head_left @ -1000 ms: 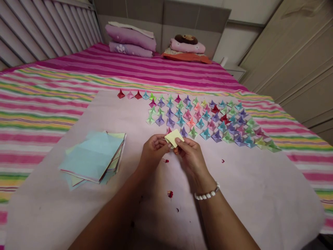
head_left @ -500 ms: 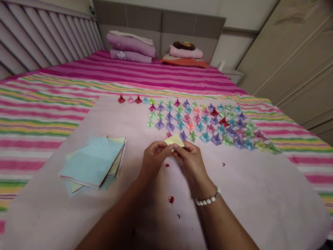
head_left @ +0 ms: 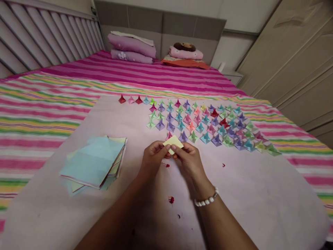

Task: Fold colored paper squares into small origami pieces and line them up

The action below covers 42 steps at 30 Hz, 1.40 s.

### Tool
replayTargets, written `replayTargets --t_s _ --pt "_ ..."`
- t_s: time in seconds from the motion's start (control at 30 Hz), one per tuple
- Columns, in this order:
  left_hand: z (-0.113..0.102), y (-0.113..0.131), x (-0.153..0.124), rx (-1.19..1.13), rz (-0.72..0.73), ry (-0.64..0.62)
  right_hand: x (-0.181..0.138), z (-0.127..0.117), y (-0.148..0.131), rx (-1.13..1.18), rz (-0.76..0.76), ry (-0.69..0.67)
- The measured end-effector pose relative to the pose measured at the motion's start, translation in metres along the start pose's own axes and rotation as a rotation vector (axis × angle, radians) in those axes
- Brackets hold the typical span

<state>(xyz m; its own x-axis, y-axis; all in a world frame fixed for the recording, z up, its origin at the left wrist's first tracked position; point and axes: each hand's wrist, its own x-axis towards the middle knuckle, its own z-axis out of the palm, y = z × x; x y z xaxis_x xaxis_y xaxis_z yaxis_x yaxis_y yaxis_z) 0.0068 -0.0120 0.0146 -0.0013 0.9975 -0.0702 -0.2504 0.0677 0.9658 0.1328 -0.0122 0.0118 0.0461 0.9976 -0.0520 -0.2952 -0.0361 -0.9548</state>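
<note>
A small folded square of pale yellow paper [head_left: 173,141] is held corner-up between my two hands, above the pale sheet. My left hand [head_left: 155,155] pinches its left side, thumb on the near face and fingers curled behind. On the other side, my right hand [head_left: 187,157] grips it the same way, the two thumbs close together near the lower corner. A bracelet of white beads [head_left: 206,201] circles my right wrist. Just beyond my hands stand rows of small folded paper pieces [head_left: 193,136] in many colours, each with a raised point.
To the left lies a stack of square paper sheets [head_left: 93,161], light blue on top. The pale sheet [head_left: 249,201] covers a striped bedspread [head_left: 31,128]. Small red marks [head_left: 171,200] dot it. Folded purple bedding [head_left: 132,47] rests by the headboard [head_left: 182,26]; a railing [head_left: 52,33] runs along the left.
The yellow paper has tilted, so more of its face shows as a fuller diamond. My thumbs have shifted slightly on it; both hands keep hold.
</note>
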Motion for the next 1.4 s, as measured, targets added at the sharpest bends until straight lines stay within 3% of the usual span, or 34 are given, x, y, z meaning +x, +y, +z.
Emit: replayTargets --t_s 0.3,0.43,0.57,0.8,1.03,1.27,1.4 --pt "-0.005 -0.002 0.001 0.034 0.115 0.032 -0.001 -0.001 -0.009 -0.073 -0.003 -0.048" --pt "-0.006 -0.004 0.005 -0.055 0.046 0.026 0.001 -0.002 -0.007 -0.035 0.006 -0.01" --pt "-0.004 -0.004 0.007 -0.119 0.174 -0.005 0.002 -0.005 -0.008 0.031 0.016 0.037" --pt "-0.008 0.0 0.004 0.141 0.293 -0.109 0.003 -0.009 -0.009 0.038 0.027 -0.036" --pt "-0.013 -0.002 0.004 0.22 0.216 -0.076 0.003 -0.009 -0.012 0.03 0.0 -0.058" --pt "-0.011 0.002 0.004 0.395 0.463 -0.024 0.002 -0.009 -0.014 -0.053 -0.052 -0.034" --pt "-0.012 0.0 0.005 0.437 0.532 -0.016 0.002 -0.009 -0.014 -0.06 -0.095 -0.025"
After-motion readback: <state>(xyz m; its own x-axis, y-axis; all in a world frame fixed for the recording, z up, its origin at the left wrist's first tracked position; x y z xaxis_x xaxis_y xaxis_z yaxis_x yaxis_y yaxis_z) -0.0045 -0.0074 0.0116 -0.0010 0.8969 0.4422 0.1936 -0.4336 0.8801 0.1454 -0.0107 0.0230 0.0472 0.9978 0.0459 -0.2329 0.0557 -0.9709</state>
